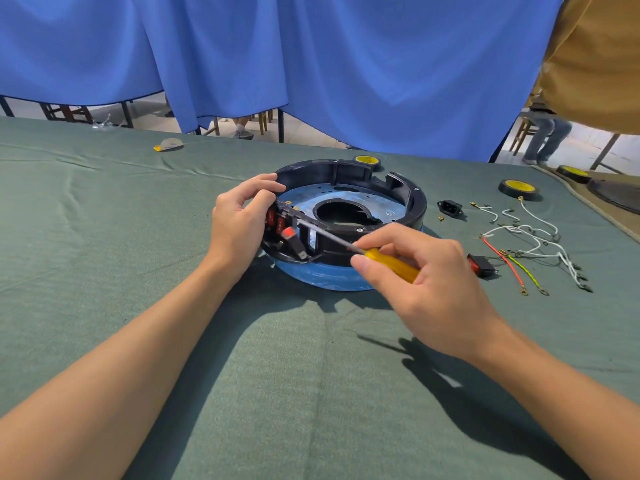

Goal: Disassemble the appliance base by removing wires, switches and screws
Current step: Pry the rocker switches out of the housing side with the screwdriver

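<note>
Base (346,174) held steady: our left hand (239,225) grips its rim beside the switches (280,224) so our right hand (429,282), clasping the screwdriver (389,259), can lever them out, we judge.

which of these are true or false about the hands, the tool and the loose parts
1. The right hand holds a yellow-handled screwdriver. True.
2. A loose red switch lies on the cloth, right of the base. True.
3. The left hand lies flat on the cloth. False: it grips the base's rim.
4. Nothing lies right of the switch. False: loose wires lie there.
</note>
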A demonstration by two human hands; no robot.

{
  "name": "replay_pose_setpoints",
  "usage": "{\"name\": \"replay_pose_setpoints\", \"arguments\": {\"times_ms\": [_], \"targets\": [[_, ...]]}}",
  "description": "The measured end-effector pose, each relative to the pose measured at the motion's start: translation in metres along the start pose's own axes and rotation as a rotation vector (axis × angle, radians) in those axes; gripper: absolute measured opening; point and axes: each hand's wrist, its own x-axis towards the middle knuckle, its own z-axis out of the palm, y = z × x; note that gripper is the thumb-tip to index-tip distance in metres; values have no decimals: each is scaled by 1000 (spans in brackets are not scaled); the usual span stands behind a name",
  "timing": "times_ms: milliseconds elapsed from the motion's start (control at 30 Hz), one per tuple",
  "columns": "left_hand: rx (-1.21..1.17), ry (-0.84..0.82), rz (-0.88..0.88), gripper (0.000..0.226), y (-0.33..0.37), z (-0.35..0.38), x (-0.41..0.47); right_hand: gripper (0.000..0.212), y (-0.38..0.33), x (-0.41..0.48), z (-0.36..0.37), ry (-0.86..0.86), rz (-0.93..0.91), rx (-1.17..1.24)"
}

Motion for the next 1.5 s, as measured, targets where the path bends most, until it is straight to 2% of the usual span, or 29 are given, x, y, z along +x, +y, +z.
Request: {"name": "replay_pose_setpoints", "arguments": {"times_ms": [67,167,333,433,533,633,733,1000,1100,1200,1367,1500], "targets": [[-1,-2,-10,24,-1,0,0,4,1,-1,-5,51,-5,59],[-17,0,-21,24,-1,1,1,10,1,2,-3,121,4,102],[-64,-35,-26,23,1,-1,0,8,-9,7,16,-23,24,-35],[-136,-89,-79,24,2,-7,3,13,-17,13,31,-26,51,-40],[-216,-107,-132,24,4,-13,4,15,-26,20,48,-21,25,-219],[-233,-104,-145,26,3,-13,4,28,-32,23,63,-38,39,-367],[-226,-88,-143,27,3,-12,4,36,-31,24,75,15,35,-480],[-201,-60,-149,28,1,-10,5,24,-29,29,80,59,-35,-581],[-173,-19,-114,29,2,-6,3,22,-30,30,77,56,-105,-518],[-116,24,-40,24,4,-1,0,23,-30,22,65,123,-269,-445],[251,112,170,26,8,3,-8,14,-4,5,16,226,-451,-394],[463,55,399,30,17,11,-20,15,40,-5,-43,241,-423,-519]]}}
